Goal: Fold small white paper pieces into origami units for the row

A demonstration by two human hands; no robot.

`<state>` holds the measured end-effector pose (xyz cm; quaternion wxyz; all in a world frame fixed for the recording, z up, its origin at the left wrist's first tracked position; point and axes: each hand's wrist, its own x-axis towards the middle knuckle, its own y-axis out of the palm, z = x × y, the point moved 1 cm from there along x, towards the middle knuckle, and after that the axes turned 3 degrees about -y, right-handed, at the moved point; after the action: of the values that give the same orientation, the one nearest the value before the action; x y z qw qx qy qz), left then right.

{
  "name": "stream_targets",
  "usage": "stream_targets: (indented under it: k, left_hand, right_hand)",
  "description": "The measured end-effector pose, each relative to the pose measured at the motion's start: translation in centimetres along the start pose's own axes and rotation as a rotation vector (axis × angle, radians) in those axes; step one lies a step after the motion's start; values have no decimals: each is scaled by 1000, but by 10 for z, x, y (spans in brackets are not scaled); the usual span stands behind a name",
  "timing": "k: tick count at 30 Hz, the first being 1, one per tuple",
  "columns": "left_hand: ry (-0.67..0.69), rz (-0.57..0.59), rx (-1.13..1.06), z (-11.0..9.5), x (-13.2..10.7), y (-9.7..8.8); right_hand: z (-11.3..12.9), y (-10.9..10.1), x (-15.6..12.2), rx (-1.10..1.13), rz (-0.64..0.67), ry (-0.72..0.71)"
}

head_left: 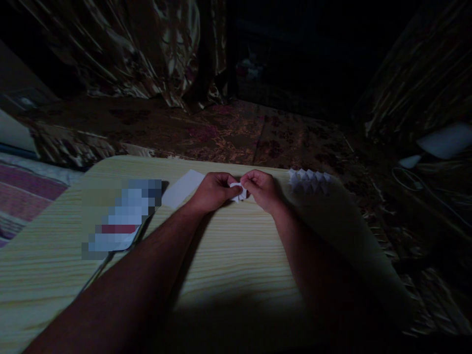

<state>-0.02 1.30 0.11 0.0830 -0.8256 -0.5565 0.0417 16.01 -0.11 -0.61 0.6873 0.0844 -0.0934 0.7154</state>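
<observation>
A small folded piece of white paper (241,192) is held above the wooden table between both hands. My left hand (217,189) pinches its left side, thumb on top. From the right, my right hand (261,189) grips its upper edge between thumb and fingertips. Part of the paper is hidden behind the fingers. Flat white paper (183,188) lies on the table just left of my left hand. Beyond my right hand, several small folded paper pieces (309,181) with pointed tips stand grouped in rows.
The pale wooden table (236,275) has rounded far corners. A blurred-out, lit device (125,216) with a cable (90,278) lies at its left. Patterned curtains (165,49) hang behind. A white lamp (444,142) with a cord stands at the right in dim light.
</observation>
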Motion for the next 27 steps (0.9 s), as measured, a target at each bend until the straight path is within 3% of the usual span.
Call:
stream_targets:
  k: [10,27]
  left_hand:
    - [-4,0,27,1,1,0]
    - [-3,33,1,-1,1,3]
  right_hand:
    - [-1,-1,0,-20,30,-78]
    - [-3,0,0,-135,-22,-84]
